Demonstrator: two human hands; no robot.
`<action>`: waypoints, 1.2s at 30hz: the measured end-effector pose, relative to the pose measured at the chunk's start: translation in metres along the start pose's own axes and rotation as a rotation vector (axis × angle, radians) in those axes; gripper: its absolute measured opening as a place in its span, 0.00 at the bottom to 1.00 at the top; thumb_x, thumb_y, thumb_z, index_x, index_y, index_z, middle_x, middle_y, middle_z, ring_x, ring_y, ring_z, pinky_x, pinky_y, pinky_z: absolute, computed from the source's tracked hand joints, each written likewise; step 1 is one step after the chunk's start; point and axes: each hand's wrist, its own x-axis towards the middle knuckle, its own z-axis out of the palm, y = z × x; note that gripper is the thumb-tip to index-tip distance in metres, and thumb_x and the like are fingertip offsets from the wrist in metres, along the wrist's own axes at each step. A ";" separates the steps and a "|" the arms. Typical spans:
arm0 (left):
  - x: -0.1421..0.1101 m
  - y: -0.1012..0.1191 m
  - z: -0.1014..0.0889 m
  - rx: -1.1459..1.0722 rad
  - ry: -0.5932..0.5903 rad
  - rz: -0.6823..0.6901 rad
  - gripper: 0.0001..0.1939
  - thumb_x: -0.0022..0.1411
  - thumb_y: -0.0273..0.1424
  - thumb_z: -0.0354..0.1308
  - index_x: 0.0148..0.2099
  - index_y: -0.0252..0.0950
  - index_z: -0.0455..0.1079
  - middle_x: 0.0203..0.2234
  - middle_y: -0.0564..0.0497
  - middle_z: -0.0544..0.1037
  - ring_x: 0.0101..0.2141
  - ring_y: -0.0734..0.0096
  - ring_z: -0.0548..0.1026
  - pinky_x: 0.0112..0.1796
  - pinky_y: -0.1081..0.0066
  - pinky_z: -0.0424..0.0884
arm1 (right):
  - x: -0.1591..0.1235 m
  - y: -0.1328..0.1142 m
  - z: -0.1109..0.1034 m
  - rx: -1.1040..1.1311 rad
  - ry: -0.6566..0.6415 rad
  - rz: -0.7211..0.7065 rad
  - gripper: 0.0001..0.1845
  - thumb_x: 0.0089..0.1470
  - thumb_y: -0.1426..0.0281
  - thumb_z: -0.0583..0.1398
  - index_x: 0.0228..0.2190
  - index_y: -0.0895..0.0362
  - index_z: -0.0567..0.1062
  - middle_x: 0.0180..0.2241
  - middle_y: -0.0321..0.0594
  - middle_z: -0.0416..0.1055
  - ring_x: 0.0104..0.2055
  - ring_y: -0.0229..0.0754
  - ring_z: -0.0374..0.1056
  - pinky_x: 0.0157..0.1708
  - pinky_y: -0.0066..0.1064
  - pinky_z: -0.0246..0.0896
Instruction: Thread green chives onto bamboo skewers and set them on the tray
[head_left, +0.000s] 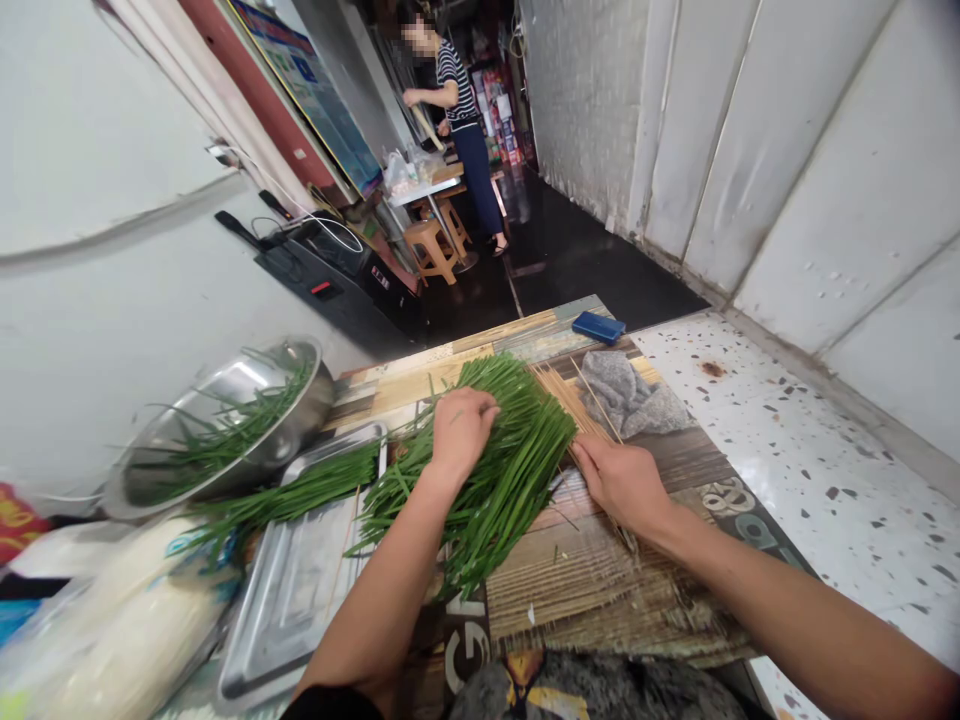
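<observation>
A large heap of long green chives (517, 470) lies on the table, stalks running lengthwise. My left hand (459, 428) rests on top of the heap, its fingers curled together into the stalks; the fingertips are partly hidden. Just right of the heap is a bundle of thin bamboo skewers (564, 388). My right hand (626, 485) is closed at these skewers, thumb and fingers pinched at the edge of the chives. How many skewers it grips I cannot tell. A smaller bunch of chives (322, 485) lies across a metal tray (289, 590) to the left.
A steel bowl (304, 375) with more chives stands at the left, behind plastic-wrapped white packages (135, 620). A grey cloth (637, 395) and a blue box (598, 327) lie at the table's far right. Further off, a person (465, 120) stands beside a small table and stools (433, 248).
</observation>
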 end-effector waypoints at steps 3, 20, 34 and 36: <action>0.001 0.003 -0.004 -0.139 0.006 -0.085 0.07 0.53 0.33 0.57 0.29 0.38 0.74 0.24 0.51 0.76 0.27 0.68 0.70 0.31 0.70 0.63 | 0.000 0.000 0.000 0.000 0.015 -0.006 0.17 0.60 0.67 0.47 0.31 0.57 0.73 0.22 0.37 0.73 0.22 0.35 0.66 0.23 0.27 0.42; 0.010 0.025 0.006 -0.523 -0.130 -0.213 0.10 0.52 0.37 0.58 0.34 0.37 0.75 0.23 0.51 0.78 0.23 0.71 0.73 0.26 0.72 0.67 | 0.002 -0.003 -0.003 0.006 -0.044 0.005 0.17 0.61 0.68 0.46 0.32 0.57 0.72 0.22 0.38 0.73 0.23 0.35 0.66 0.23 0.27 0.43; 0.009 0.037 0.004 -0.713 -0.221 -0.310 0.12 0.51 0.34 0.58 0.36 0.31 0.74 0.24 0.48 0.78 0.19 0.75 0.71 0.21 0.76 0.66 | 0.001 -0.002 -0.003 0.011 -0.040 0.001 0.16 0.61 0.68 0.46 0.32 0.57 0.72 0.22 0.37 0.73 0.22 0.35 0.66 0.23 0.27 0.42; 0.008 0.038 0.003 -0.654 -0.203 -0.275 0.12 0.52 0.35 0.57 0.36 0.33 0.75 0.25 0.49 0.79 0.20 0.75 0.72 0.23 0.75 0.67 | 0.000 -0.001 -0.002 0.011 -0.029 -0.001 0.16 0.61 0.68 0.46 0.32 0.57 0.72 0.22 0.37 0.73 0.22 0.35 0.65 0.23 0.27 0.42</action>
